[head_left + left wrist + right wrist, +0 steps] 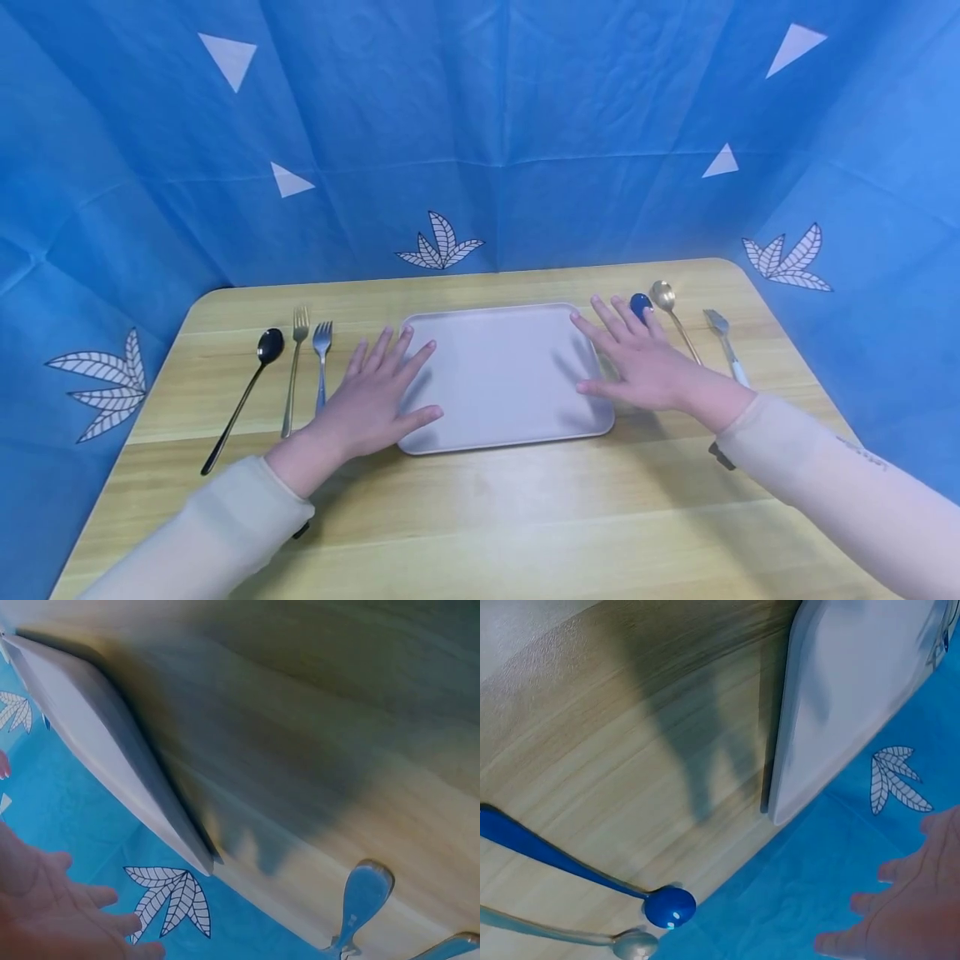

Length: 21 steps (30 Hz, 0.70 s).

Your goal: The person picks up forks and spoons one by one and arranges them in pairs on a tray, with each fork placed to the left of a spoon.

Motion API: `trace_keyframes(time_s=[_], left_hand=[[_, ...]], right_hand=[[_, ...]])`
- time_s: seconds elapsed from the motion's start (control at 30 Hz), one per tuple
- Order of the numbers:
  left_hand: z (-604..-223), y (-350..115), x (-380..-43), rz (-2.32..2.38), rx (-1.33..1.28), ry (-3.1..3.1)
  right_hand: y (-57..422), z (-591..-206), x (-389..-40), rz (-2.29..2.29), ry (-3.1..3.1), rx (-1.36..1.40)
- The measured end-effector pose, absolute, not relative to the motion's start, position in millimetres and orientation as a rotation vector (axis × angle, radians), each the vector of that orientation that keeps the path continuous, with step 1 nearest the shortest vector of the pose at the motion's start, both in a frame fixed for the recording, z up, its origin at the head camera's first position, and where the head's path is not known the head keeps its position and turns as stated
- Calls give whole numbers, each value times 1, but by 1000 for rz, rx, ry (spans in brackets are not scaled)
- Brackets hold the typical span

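Observation:
A pale rectangular tray (502, 375) with a raised rim lies on the wooden table. My left hand (367, 408), fingers spread, hovers over the tray's left edge and holds nothing. Over its right edge is my right hand (637, 358), also spread, palm down and without anything in it. In the left wrist view the left hand (60, 907) shows clear of the tray (112, 742). The right wrist view has the right hand (907, 900) apart from the tray (847, 697). Partly hidden behind the right hand is a blue spoon (667, 906).
Left of the tray lie a black spoon (270, 345), a gold fork (300, 325) and a blue-handled fork (322, 337). On the right are a gold spoon (663, 294) and a light-handled fork (720, 325). A blue curtain (480, 108) surrounds the table's back and sides.

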<state>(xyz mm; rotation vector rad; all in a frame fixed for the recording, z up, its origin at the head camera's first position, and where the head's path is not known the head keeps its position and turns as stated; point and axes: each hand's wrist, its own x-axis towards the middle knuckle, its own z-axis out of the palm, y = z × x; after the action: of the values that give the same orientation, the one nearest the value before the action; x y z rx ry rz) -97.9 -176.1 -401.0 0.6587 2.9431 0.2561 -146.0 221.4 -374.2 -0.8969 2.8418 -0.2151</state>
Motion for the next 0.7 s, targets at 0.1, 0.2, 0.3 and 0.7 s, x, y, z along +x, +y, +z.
trace_keyframes(time_s=[0.1, 0.2, 0.3, 0.7], left_hand=[[-405, -175, -97, 271, 672, 2941], [-406, -173, -96, 275, 683, 2935], [-407, -172, -95, 265, 682, 2928], [-413, -171, -95, 277, 650, 2900]], right_hand=[[219, -377, -147, -219, 2831, -896], [217, -381, -147, -203, 2810, -880], [215, -384, -148, -183, 2796, -868], [213, -391, -145, -188, 2803, -897]])
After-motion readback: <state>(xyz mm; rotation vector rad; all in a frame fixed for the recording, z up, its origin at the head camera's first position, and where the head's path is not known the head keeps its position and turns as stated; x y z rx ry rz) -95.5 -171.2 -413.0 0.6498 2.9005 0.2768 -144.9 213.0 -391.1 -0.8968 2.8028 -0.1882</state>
